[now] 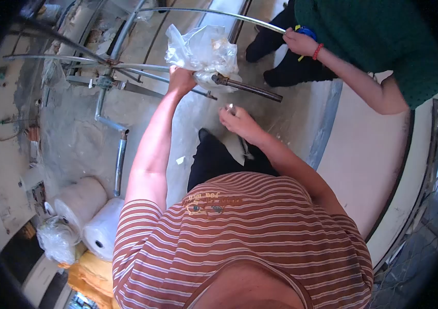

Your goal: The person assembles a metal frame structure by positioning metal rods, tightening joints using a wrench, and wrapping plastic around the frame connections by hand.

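Observation:
My left hand (182,81) is closed at the lower left edge of a clear plastic bag (201,49), beside the bars of a metal frame; its fingertips are partly hidden. The bag is bunched open on top and has small things inside that I cannot make out. My right hand (240,123) is below and to the right of the bag, fingers curled around a small shiny piece (231,108) too small to name. Between the bag and my right hand a brown metal pipe (252,89) points right.
A co-worker's hand (301,42), upper right, grips a blue and yellow tape measure (306,33); a long curved strip (214,12) reaches it. Metal frame bars (107,67) spread at left, one bent pipe (120,159) pointing down. Plastic-wrapped rolls (80,203) stand lower left.

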{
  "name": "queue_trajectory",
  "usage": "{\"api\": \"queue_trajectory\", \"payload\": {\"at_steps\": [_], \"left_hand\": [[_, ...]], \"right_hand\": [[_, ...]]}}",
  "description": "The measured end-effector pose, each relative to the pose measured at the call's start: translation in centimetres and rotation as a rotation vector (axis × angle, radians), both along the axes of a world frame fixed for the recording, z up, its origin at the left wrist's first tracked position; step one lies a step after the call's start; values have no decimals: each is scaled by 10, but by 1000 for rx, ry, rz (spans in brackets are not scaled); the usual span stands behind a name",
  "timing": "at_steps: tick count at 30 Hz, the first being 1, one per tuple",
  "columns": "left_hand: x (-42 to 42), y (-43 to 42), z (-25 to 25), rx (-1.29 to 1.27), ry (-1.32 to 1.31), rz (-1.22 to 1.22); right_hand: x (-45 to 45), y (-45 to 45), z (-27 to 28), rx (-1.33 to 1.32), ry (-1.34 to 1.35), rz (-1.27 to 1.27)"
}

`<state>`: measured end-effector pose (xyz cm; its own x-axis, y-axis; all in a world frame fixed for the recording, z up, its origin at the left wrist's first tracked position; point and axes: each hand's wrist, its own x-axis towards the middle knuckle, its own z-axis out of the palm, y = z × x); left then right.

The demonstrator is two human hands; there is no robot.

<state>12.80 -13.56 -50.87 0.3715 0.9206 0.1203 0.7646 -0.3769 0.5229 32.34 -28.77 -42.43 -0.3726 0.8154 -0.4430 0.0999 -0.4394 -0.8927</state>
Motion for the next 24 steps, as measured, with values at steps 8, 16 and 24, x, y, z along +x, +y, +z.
{"api": "queue_trajectory", "payload": {"at_steps": [8,16,24], "left_hand": [[-4,8,-11,-44,-48,-57],[-1,9,-7,-78,-48,-71],[-6,8,-9,-90,33,-44]], "right_hand": [[-12,12,-28,-204,243,-331],[-38,41,-48,-115,295,-550],[-76,46,-56,-166,606,-761]]}}
